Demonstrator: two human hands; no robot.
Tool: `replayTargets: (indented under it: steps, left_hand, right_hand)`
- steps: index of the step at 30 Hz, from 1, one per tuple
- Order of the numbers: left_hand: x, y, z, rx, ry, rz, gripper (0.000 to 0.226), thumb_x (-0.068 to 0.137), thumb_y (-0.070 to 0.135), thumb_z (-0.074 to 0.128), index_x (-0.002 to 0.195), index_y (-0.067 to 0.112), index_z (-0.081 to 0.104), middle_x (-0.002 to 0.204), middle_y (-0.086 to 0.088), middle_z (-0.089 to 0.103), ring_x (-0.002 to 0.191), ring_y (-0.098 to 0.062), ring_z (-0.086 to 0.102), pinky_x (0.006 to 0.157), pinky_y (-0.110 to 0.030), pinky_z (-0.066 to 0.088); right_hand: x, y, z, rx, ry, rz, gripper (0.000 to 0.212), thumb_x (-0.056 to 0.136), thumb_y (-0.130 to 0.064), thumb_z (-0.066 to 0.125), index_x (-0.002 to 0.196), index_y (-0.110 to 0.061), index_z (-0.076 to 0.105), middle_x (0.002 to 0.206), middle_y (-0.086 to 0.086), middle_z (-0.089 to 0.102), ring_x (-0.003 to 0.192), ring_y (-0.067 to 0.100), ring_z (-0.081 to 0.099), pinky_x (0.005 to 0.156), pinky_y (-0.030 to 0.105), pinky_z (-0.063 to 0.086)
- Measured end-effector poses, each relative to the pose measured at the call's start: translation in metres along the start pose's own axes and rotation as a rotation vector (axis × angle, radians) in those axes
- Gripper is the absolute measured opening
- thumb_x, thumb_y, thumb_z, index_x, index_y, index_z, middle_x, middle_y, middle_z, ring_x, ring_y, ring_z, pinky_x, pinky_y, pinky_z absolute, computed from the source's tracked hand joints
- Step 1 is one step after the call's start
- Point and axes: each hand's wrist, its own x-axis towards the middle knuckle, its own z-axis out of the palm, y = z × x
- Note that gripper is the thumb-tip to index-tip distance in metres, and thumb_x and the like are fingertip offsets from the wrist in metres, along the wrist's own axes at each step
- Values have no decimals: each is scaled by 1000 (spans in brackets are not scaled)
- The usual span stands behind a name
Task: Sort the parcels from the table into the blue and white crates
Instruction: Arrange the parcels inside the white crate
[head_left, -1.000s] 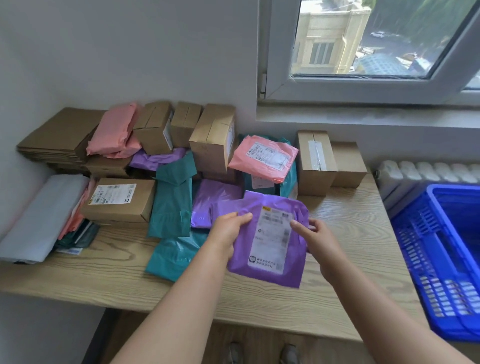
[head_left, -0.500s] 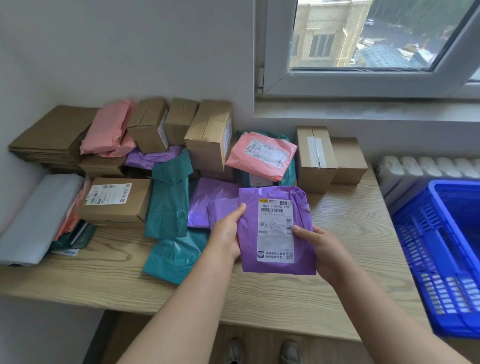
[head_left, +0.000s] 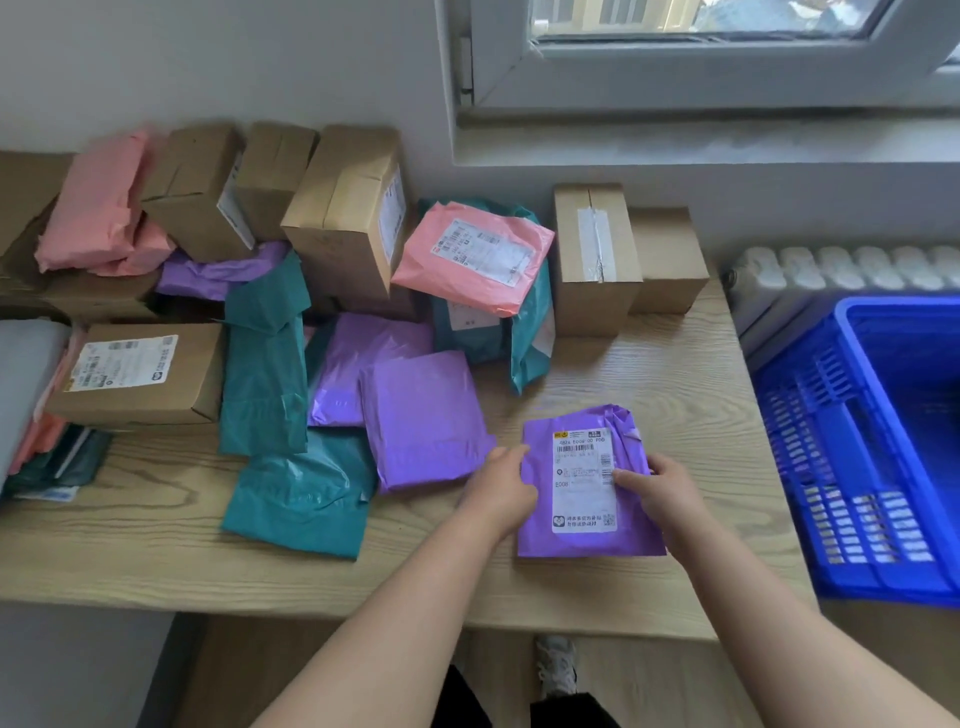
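Sorting at an early stage, by judgement: one item in hand, the bulk untouched.

Head view.

Item in hand: purple parcel (head_left: 587, 540), label up, at the near right of the tabletop (head_left: 675, 364), apart from the pile. Whether it rests on the wood or hangs just above cannot be told.

Grip: left hand (head_left: 498, 493) has its fingers (head_left: 511, 454) curled over the left edge, grasping. The right hand (head_left: 657, 493) has its thumb on the label and its other fingers behind the right edge, grasping.

Destination: blue crate (head_left: 852, 467), just right of the tabletop and lower. No parcel shows in the part in view. White crate: not in view.

Left to sort, all on the tabletop:
- boxes (head_left: 348, 218) along the wall
- labelled box (head_left: 140, 374) at the left
- pink mailers (head_left: 472, 254)
- teal mailers (head_left: 265, 374)
- purple mailers (head_left: 421, 415), two showing beside the hands
- grey mailer (head_left: 26, 374) at the far left edge

Estimate: nearly everything remains. The held parcel goes to a crate next, presumably whichever its label dictates.
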Motion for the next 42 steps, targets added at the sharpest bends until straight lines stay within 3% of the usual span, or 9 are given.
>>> replayTargets:
  steps: [6,10,15,22,26,29,35,38,42]
  left_hand:
    - [8,-6,42,647,-199,229,67,98,26,52,157,25,22,167,-4,2,154,-22,6,123,-38,13]
    - [15,-11,54,772,-242,241,71,99,23,50,159,23,12,167,-6,-9,154,-23,-3,124,-42,9]
    - [21,-11,52,847,-216,278,72,99,13,47,159,23,10,167,-5,-10,154,-22,-4,124,-44,6]
    - [10,-35,21,681,78,177,74,97,12,43,159,21,3,167,0,0,154,-21,3,124,-40,3]
    - [5,-68,-26,544,343,-59,72,98,13,42,159,18,4,167,-4,0,154,-21,2,123,-36,1]
    - [2,-89,-53,356,474,-254,72,98,19,49,158,12,11,161,-14,20,148,-29,21,119,-37,18]
    - [-5,-122,-71,-78,231,-326,75,97,22,50,159,27,8,150,-10,45,130,-34,48,108,-41,40]
    - [-10,-121,-73,-288,236,-290,78,93,18,53,158,34,13,149,-5,48,126,-29,53,106,-39,44]
    - [-14,-116,-82,-521,311,-234,70,89,11,63,151,28,37,145,-4,50,128,-23,51,108,-33,41]
  right_hand:
    - [4,16,-6,-712,33,-214,84,82,-18,75,152,-18,29,141,10,43,129,28,46,102,39,43]
    - [2,28,-5,-1089,-55,-292,77,87,-29,66,153,-31,27,156,5,27,138,24,34,107,33,37]
    - [3,30,-3,-1161,-54,-284,76,87,-35,67,152,-30,29,155,7,27,140,26,29,111,33,34]
    - [2,7,17,-1023,116,-347,44,94,-22,55,138,-16,54,145,11,44,135,31,34,109,39,33]
    - [-1,-24,62,-888,-86,-402,36,97,-18,51,133,-16,59,138,9,53,131,27,44,99,36,41]
    - [-2,-41,102,-771,-187,-355,40,99,-21,50,139,-14,53,139,13,55,129,29,49,101,32,38]
    - [-13,-50,155,-658,-309,-180,51,97,-17,50,147,-20,40,133,10,58,115,31,57,94,34,46]
    - [-18,-52,158,-605,-369,-150,60,90,-6,48,147,-25,40,100,7,60,77,24,58,66,30,45]
    - [-28,-61,143,-547,-417,-222,75,80,4,59,145,-32,43,109,6,53,75,23,59,62,23,43]
